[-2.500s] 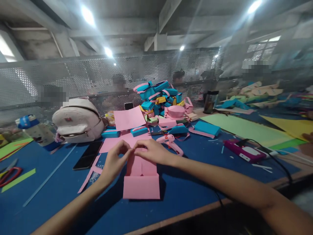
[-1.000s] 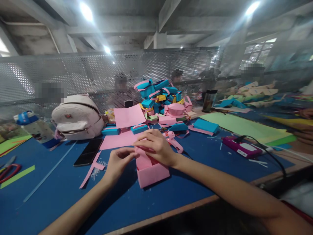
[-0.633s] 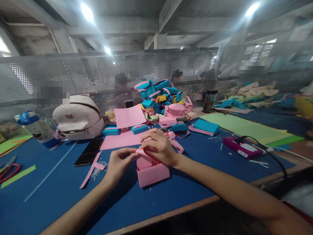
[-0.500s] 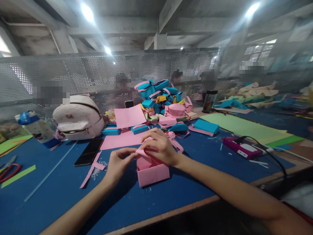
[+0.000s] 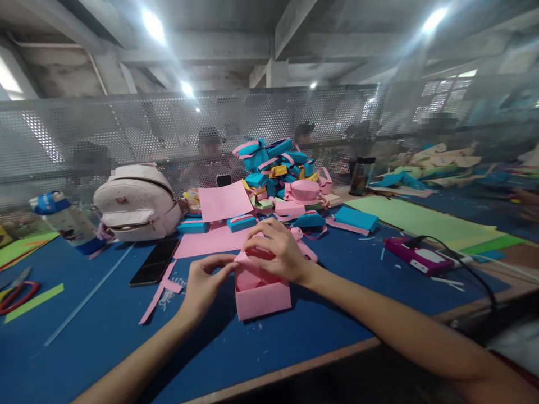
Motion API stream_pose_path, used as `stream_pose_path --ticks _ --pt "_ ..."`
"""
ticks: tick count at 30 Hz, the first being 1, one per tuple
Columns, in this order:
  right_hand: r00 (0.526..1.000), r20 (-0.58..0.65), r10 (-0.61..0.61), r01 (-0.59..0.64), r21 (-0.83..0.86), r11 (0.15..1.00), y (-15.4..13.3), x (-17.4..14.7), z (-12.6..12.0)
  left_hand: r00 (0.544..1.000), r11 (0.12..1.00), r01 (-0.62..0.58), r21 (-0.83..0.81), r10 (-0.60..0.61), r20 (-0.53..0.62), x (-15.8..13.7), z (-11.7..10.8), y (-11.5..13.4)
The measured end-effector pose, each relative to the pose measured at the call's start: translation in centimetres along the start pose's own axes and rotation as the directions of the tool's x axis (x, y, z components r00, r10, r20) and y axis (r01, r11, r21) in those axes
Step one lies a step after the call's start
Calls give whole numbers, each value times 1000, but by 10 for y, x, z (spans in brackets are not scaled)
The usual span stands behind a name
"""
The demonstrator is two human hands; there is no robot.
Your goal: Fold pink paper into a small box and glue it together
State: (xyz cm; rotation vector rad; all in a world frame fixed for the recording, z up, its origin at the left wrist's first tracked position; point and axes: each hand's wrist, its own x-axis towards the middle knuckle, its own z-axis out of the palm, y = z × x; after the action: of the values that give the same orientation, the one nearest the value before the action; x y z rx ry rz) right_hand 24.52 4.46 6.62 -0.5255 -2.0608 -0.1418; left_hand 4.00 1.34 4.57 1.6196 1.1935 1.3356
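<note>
A pink paper box [image 5: 263, 302] with an open top rests on the blue table in front of me. My left hand [image 5: 210, 278] pinches the upper left edge of its raised back part between thumb and forefinger. My right hand [image 5: 275, 249] reaches over the box from the right, its curved fingers gripping the same raised pink paper; the fingertips partly hide the box's inside. Behind the right hand lies a pink glue gun [image 5: 307, 251], partly covered by the hand. A pink paper sheet [image 5: 206, 242] lies flat beyond my left hand.
A black phone [image 5: 155, 262], pink paper strips [image 5: 158, 297] and scissors [image 5: 19, 292] lie to the left. A white backpack [image 5: 137, 202] and a bottle [image 5: 69, 221] stand behind. A pile of blue and pink paper pieces [image 5: 273, 168] rises at the back; a purple power bank [image 5: 416, 255] sits right.
Both hands keep their hold on the pink box with hardly any movement. The whole view has shifted slightly.
</note>
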Motion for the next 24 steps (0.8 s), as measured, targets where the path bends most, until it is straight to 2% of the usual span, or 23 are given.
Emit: stream_pose_path --ticks 4,13,17,20,24 --pt "1000 11 13 -13 -7 1000 -3 3 -2 999 997 -43 64 42 18 -1 2 0" --pt "989 125 80 -95 116 989 -12 10 -3 997 996 -69 53 68 28 0 5 -4" --pt "986 132 97 -115 135 984 -10 10 -2 997 995 -75 67 74 20 -1 5 -3" --pt "990 123 71 -83 97 992 -9 9 -1 998 997 -61 47 60 15 -1 6 -2" --pt "995 92 -25 26 -10 1000 -9 6 -1 1000 1000 -13 -10 14 11 -1 7 -2"
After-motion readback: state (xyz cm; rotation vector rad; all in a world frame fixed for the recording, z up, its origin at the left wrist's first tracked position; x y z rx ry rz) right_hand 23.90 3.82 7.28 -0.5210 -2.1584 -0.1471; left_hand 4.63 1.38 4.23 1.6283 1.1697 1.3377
